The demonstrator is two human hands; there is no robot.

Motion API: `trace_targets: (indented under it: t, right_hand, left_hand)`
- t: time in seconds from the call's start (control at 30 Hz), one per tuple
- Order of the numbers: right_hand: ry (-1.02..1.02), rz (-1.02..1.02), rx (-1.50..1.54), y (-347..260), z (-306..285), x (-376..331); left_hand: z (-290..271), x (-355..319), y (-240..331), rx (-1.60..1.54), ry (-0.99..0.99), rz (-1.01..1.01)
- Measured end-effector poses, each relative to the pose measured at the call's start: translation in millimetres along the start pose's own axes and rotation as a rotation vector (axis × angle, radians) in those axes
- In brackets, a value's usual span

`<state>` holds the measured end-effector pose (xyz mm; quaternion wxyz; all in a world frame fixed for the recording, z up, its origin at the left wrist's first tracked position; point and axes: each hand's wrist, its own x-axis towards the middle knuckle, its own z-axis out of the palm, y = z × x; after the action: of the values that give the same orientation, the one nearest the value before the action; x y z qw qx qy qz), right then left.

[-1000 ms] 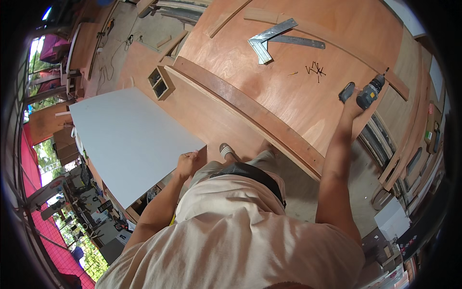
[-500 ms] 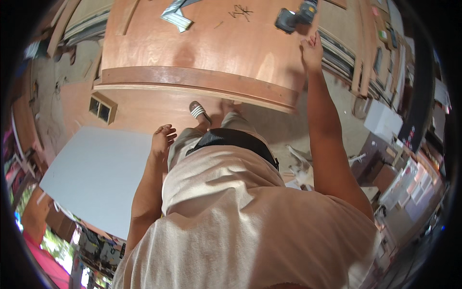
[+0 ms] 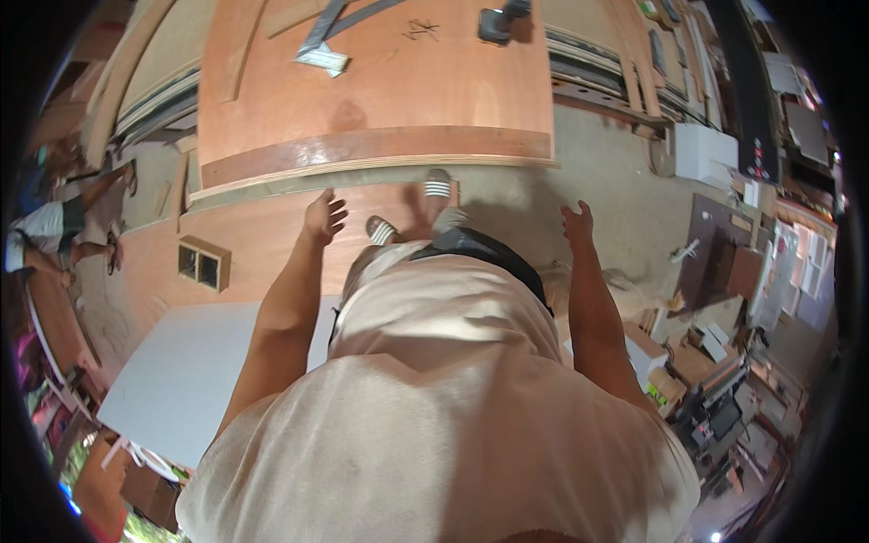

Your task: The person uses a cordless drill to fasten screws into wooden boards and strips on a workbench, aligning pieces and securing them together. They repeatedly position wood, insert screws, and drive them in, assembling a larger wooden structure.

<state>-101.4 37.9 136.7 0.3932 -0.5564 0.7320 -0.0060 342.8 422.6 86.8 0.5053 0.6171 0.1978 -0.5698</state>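
Observation:
Both of my hands hang in the air and hold nothing. My left hand [image 3: 326, 218], fingers apart, is over a plywood sheet [image 3: 262, 217] on the floor, short of the workbench's near edge. My right hand [image 3: 577, 225] is above the concrete floor, its fingers spread and slightly curled. Ahead is the wooden workbench [image 3: 425, 100], with a strip of darker wood [image 3: 362, 147] along its near edge. On the bench lie a cordless drill [image 3: 494, 27] at the far right, a few dark thin pieces [image 3: 420, 32], and a metal strip joined at an angle [image 3: 324, 59].
A small two-compartment wooden box [image 3: 204, 263] and a large white panel [image 3: 199, 362] are at my left. Another person [image 3: 72, 222] is at the far left. Stacked boards [image 3: 597, 63] flank the bench; a white box [image 3: 705, 154] stands at the right.
My right hand has drawn back from beside the drill to over the floor. My left hand has moved up and right. My view has shifted, and a step has brought one foot forward.

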Motion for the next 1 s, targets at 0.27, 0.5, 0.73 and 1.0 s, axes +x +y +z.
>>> trace_targets:
  t: [0.27,0.5,0.73,1.0]
  right_hand:
    - [0.378,-0.914,-0.972,-69.0,80.6,-9.9]
    - [0.149,-1.230,-1.005,-81.3,97.4,70.9]
    - [-0.421,-1.324,-0.651,-170.9,77.1,60.7]
    - [-0.177,-1.037,-0.453,-369.2,240.8,126.3]
  left_hand:
    - [41.7,11.4,8.9,-0.290,0.043,-0.077]
    - [113.4,73.9,22.2,-0.609,0.201,0.057]
    - [127.4,69.1,16.1,-0.746,0.341,0.014]
    - [136.8,59.5,16.5,-0.760,0.293,0.138]
